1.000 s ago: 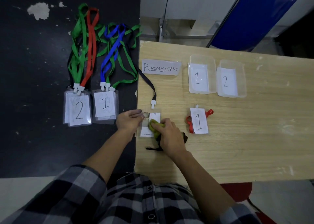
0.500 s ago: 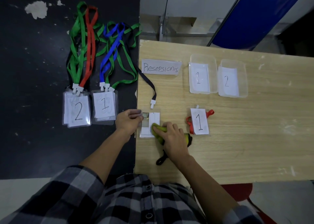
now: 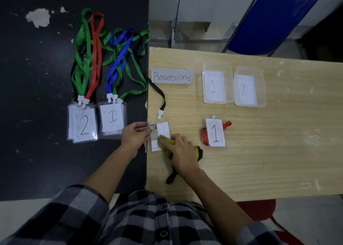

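Light wooden table [image 3: 259, 170] on the right, black tabletop [image 3: 37, 161] butted against it on the left. Right by the seam lies a clear plastic badge holder [image 3: 163, 129] with white paper inside, its black lanyard [image 3: 157, 90] trailing up towards the other table. Left hand [image 3: 134, 135] pinches the holder's left edge between thumb and fingertips. Right hand [image 3: 182, 151] has its fingers bent over a bunched yellow-green cloth [image 3: 164, 139], pressing it onto the holder's lower half. Just to the right sits a card marked 1 [image 3: 215, 133] on a red lanyard.
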`<state>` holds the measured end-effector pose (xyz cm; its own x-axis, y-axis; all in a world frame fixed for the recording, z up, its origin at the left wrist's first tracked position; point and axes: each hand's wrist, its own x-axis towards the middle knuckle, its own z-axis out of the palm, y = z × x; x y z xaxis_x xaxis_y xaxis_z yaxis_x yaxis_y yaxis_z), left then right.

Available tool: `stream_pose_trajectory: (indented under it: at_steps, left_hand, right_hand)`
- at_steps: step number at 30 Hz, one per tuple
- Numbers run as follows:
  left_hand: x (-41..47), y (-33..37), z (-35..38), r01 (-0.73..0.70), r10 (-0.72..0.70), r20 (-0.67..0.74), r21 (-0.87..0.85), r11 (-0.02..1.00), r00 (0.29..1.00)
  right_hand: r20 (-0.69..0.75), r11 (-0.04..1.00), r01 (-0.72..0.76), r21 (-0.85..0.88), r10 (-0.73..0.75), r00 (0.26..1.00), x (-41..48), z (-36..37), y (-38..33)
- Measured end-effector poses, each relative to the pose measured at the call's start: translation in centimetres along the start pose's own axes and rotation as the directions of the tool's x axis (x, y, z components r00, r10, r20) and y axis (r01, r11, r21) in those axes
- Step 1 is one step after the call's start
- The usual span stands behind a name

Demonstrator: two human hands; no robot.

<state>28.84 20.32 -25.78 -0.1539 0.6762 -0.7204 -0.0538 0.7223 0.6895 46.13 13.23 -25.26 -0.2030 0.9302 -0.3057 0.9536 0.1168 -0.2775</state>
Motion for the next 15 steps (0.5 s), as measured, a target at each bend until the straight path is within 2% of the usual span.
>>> stream_pose_trajectory:
  at_steps: [3,7,10,12,15]
  left_hand:
    - [-0.7,0.6,-1.2,-0.053,0.054,-0.088,0.02,0.998,0.995]
    - [-2.9,2.3,-2.6,-0.255,0.296,-0.158,0.235,0.938,0.942]
    - [-4.5,3.4,-2.7,-0.386,0.445,-0.149,0.308,0.87,0.883]
    - [-5.1,3.8,-2.7,-0.434,0.506,-0.165,0.337,0.836,0.846]
    - [-5.9,4.3,-2.5,-0.512,0.589,-0.162,0.35,0.785,0.792]
  right_hand:
    - [0.006,0.982,-0.174,0.079,0.174,0.985,2.6,-1.1,-0.6]
    - [0.018,0.903,-0.332,0.273,0.341,0.94,5.8,-2.5,-1.5]
    - [-0.019,0.855,-0.328,0.402,0.366,0.93,7.0,-3.3,-1.7]
    - [0.006,0.813,-0.323,0.484,0.367,0.93,7.0,-3.8,-1.7]
    - [0.032,0.782,-0.331,0.529,0.371,0.928,6.4,-4.5,-2.1]
